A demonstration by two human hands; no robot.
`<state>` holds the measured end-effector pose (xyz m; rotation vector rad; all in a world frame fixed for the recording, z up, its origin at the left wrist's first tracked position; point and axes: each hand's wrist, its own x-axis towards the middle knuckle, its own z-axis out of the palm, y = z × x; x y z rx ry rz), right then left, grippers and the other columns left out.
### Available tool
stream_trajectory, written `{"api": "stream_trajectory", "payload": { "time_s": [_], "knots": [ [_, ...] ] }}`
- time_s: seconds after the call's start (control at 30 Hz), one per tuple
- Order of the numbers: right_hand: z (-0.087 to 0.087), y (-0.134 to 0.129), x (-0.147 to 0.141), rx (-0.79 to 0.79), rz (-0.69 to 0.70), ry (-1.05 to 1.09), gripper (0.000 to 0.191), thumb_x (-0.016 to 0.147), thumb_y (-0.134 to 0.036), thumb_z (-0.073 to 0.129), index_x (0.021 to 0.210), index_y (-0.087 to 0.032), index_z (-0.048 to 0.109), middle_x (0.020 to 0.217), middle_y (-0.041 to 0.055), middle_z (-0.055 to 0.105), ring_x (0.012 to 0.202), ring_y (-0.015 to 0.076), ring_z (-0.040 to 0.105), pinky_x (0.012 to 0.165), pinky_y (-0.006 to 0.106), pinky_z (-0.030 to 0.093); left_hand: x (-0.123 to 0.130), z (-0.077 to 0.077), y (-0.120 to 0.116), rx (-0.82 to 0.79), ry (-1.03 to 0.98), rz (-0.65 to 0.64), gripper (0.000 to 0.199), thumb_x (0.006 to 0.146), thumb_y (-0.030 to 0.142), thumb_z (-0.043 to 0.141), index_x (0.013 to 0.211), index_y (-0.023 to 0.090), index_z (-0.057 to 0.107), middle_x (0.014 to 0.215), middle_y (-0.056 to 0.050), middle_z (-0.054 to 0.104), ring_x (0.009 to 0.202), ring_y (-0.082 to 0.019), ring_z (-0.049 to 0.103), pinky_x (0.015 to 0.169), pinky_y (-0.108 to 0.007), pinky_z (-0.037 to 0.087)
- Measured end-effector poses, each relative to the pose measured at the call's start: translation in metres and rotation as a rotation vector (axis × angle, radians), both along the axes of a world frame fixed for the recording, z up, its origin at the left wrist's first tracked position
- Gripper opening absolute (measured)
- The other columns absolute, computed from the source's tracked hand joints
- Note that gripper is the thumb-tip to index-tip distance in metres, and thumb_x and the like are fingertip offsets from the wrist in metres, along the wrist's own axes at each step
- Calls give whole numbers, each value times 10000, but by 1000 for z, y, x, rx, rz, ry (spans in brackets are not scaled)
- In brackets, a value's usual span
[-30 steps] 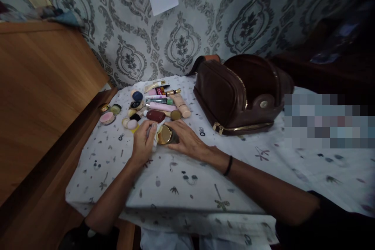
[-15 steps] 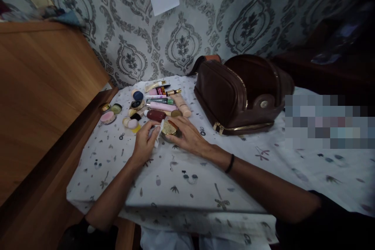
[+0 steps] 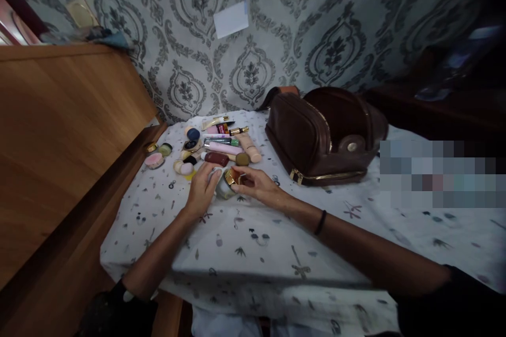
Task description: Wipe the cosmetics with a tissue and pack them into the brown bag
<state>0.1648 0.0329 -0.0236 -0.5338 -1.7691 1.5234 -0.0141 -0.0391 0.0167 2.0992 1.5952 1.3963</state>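
Observation:
A small cosmetic jar (image 3: 226, 189) with a shiny gold lid (image 3: 231, 176) is tilted on its side just above the cloth. My right hand (image 3: 261, 188) grips it by the lid end, thumb and fingers on either side. Between the fingers of my left hand (image 3: 200, 189) is a thin white wipe (image 3: 217, 169), pressed against the jar's left side. Just beyond both hands lie a dark red bottle (image 3: 215, 158), a pink tube (image 3: 224, 147) and a round olive-brown piece (image 3: 242, 159).
A brown leather bag (image 3: 300, 134) stands unzipped at the right. Several cosmetics, among them a beige tube (image 3: 249, 146), cover the far part of the patterned cloth (image 3: 237, 242). Three small round containers, including a pink one (image 3: 154, 160), sit at the left by a wooden cabinet (image 3: 71, 131).
My right hand has tipped the jar over from lid-up to sideways. Its fingers have shifted to the lid end. The wipe stays in my left hand. The view has shifted slightly.

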Motion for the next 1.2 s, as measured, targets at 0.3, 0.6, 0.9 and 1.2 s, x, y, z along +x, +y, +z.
{"api": "stream_trajectory", "payload": {
  "time_s": [0.3, 0.6, 0.9, 1.2],
  "knots": [
    [-2, -2, 24, 20, 30, -10, 694, 746, -398, 792, 1344, -196, 505, 1087, 70, 666, 962, 192, 643, 923, 408, 532, 6, -16, -2, -4, 22, -178, 319, 1015, 348, 342, 1104, 197, 609, 1201, -110, 649, 1148, -228, 573, 1028, -399, 418],
    [-3, 2, 25, 23, 52, -1, 586, 732, -414, 798, 1210, -174, 562, 1114, 91, 682, 988, 209, 661, 936, 422, 534, 3, -13, -3, -110, 87, -223, 359, 1001, 362, 386, 1265, 179, 547, 1191, -122, 634, 1124, -246, 580, 988, -380, 433],
    [1, -1, 28, 95, 53, -36, 574, 706, -355, 815, 1199, -177, 582, 1092, 70, 690, 947, 199, 661, 919, 412, 543, 7, -14, 2, -1, 143, 31, 257, 993, 396, 406, 840, 209, 494, 813, -25, 528, 781, -187, 504, 718, -314, 409],
    [1, -3, 28, 134, 40, -56, 589, 705, -352, 809, 1230, -188, 597, 1095, 74, 695, 972, 214, 662, 877, 400, 543, -1, -2, 3, -68, 50, 157, 478, 1024, 470, 253, 608, 239, 299, 539, 35, 348, 527, -141, 367, 532, -299, 278]
  ]
}}
